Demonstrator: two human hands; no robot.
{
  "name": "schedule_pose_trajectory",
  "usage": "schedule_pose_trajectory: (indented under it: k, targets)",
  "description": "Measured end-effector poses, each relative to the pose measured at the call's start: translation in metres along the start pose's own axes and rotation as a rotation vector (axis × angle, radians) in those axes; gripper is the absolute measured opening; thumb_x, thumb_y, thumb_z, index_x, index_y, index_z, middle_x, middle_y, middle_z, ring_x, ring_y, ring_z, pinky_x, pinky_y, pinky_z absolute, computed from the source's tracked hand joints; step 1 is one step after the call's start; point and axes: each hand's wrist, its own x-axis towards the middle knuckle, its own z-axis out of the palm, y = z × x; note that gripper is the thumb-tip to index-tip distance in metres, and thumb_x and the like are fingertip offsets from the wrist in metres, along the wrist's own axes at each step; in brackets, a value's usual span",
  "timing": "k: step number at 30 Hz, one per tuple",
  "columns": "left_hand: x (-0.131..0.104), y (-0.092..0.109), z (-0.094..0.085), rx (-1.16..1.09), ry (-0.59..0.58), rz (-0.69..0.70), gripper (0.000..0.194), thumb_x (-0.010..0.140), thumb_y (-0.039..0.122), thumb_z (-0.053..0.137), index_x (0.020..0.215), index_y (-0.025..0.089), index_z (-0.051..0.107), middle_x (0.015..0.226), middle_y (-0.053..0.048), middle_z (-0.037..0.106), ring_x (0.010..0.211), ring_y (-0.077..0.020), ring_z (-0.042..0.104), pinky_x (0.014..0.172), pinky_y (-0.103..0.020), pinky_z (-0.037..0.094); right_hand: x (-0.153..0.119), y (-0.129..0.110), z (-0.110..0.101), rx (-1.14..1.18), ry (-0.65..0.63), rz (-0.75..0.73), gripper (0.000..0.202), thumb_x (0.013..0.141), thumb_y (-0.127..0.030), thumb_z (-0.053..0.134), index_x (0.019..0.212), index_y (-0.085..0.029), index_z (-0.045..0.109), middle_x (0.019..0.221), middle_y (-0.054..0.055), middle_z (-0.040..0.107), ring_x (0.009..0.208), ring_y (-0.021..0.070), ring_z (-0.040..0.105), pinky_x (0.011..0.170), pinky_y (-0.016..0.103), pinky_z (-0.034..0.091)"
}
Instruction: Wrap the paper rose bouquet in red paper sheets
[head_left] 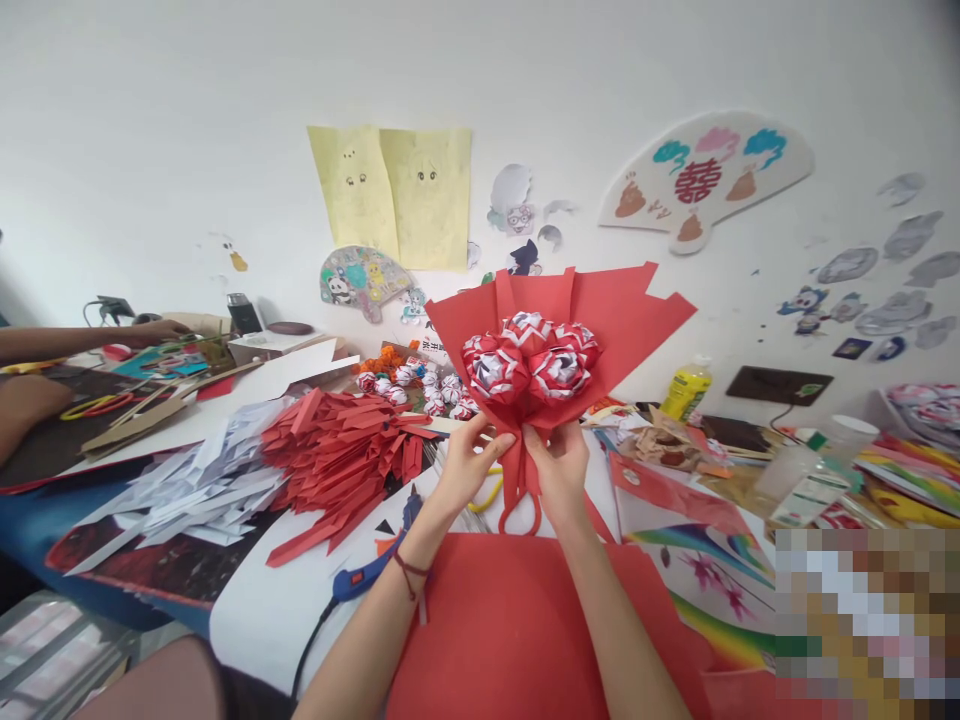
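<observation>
A bouquet of red and white folded paper flowers (529, 360) stands upright in a red paper wrap (637, 325) above the table. My left hand (472, 460) pinches the gathered base of the wrap from the left, thumb toward the middle. From the right, my right hand (556, 465) grips the same base, its thumb near the other one. Below the hands, red scissors handles (520, 515) show behind the strip of wrap. A large red paper sheet (517, 630) lies under my forearms. Beside my left forearm is a blue glue gun (360, 578).
Red paper strips (341, 450) and white strips (202, 480) are heaped on the left. Small paper flowers (427, 385) lie behind them. At the far left are another person's hands (154, 332). A yellow bottle (686, 388) and a clear bottle (802, 485) stand on the right.
</observation>
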Motion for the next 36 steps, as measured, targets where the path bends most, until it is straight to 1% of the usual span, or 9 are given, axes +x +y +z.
schedule_pose_trajectory:
  k: [5, 9, 12, 15, 19, 22, 25, 31, 36]
  targets:
    - [0.001, -0.003, 0.002, -0.027, 0.031, -0.019, 0.030, 0.081, 0.039, 0.069, 0.100, 0.016, 0.072, 0.088, -0.006, 0.071, 0.077, -0.0170, 0.060, 0.066, -0.024, 0.048, 0.001, 0.001, 0.001, -0.064, 0.046, -0.007, 0.043, 0.072, -0.036, 0.077, 0.109, -0.020, 0.062, 0.097, 0.005, 0.068, 0.091, 0.0215, 0.063, 0.083, 0.035, 0.050]
    - [0.001, -0.003, 0.003, -0.108, 0.040, -0.071, 0.032, 0.077, 0.041, 0.072, 0.095, 0.015, 0.073, 0.083, -0.005, 0.070, 0.074, -0.0170, 0.060, 0.067, -0.026, 0.050, 0.001, 0.005, -0.006, -0.286, 0.080, -0.039, 0.032, 0.071, -0.042, 0.076, 0.090, -0.018, 0.067, 0.084, 0.004, 0.068, 0.072, 0.0175, 0.058, 0.068, 0.030, 0.047]
    - [0.001, -0.002, 0.004, -0.158, 0.074, -0.119, 0.031, 0.072, 0.041, 0.076, 0.088, 0.014, 0.073, 0.078, -0.004, 0.068, 0.071, -0.0163, 0.060, 0.067, -0.027, 0.050, 0.000, 0.008, -0.008, -0.389, 0.067, 0.005, 0.030, 0.071, -0.045, 0.075, 0.080, -0.018, 0.067, 0.077, 0.003, 0.067, 0.064, 0.0162, 0.054, 0.061, 0.029, 0.045]
    - [0.001, -0.002, 0.005, -0.216, 0.111, -0.177, 0.032, 0.066, 0.040, 0.080, 0.083, 0.014, 0.073, 0.076, -0.003, 0.068, 0.069, -0.0157, 0.059, 0.066, -0.027, 0.050, -0.002, 0.010, -0.009, -0.409, 0.007, 0.029, 0.027, 0.075, -0.044, 0.072, 0.082, -0.019, 0.068, 0.079, 0.003, 0.068, 0.065, 0.0176, 0.056, 0.063, 0.031, 0.047]
    - [0.001, -0.001, 0.004, -0.246, 0.132, -0.266, 0.035, 0.061, 0.040, 0.084, 0.080, 0.013, 0.075, 0.074, -0.004, 0.069, 0.068, -0.0158, 0.060, 0.066, -0.028, 0.048, -0.002, 0.008, -0.011, -0.430, -0.105, -0.012, 0.025, 0.081, -0.043, 0.066, 0.091, -0.019, 0.069, 0.084, 0.004, 0.068, 0.072, 0.0198, 0.060, 0.067, 0.033, 0.050]
    - [0.002, 0.000, 0.001, -0.307, 0.130, -0.348, 0.037, 0.060, 0.041, 0.085, 0.082, 0.013, 0.076, 0.072, -0.005, 0.071, 0.068, -0.0160, 0.060, 0.069, -0.029, 0.048, 0.000, 0.004, -0.013, -0.372, -0.207, 0.005, 0.024, 0.084, -0.041, 0.063, 0.096, -0.020, 0.067, 0.090, 0.005, 0.069, 0.079, 0.0206, 0.061, 0.069, 0.032, 0.051]
    - [0.002, 0.000, 0.000, -0.349, 0.112, -0.405, 0.036, 0.059, 0.043, 0.085, 0.080, 0.015, 0.077, 0.072, -0.005, 0.071, 0.068, -0.0157, 0.061, 0.069, -0.030, 0.048, 0.001, 0.003, -0.013, -0.281, -0.247, 0.043, 0.021, 0.084, -0.039, 0.065, 0.093, -0.020, 0.067, 0.091, 0.004, 0.069, 0.083, 0.0207, 0.062, 0.073, 0.032, 0.052]
    - [0.002, 0.002, 0.006, -0.370, 0.246, -0.322, 0.029, 0.052, 0.034, 0.088, 0.070, 0.016, 0.075, 0.075, -0.003, 0.070, 0.071, -0.0155, 0.060, 0.070, -0.029, 0.048, 0.001, 0.008, -0.011, -0.206, -0.191, 0.048, 0.021, 0.080, -0.037, 0.070, 0.091, -0.019, 0.067, 0.088, 0.005, 0.070, 0.083, 0.0202, 0.064, 0.074, 0.032, 0.053]
    - [0.001, 0.006, 0.008, -0.317, 0.241, -0.230, 0.026, 0.058, 0.037, 0.085, 0.071, 0.017, 0.075, 0.080, -0.004, 0.070, 0.075, -0.0173, 0.060, 0.068, -0.029, 0.047, 0.000, 0.009, -0.012, -0.217, -0.140, 0.001, 0.020, 0.078, -0.035, 0.072, 0.087, -0.017, 0.069, 0.085, 0.005, 0.069, 0.082, 0.0195, 0.064, 0.076, 0.032, 0.054]
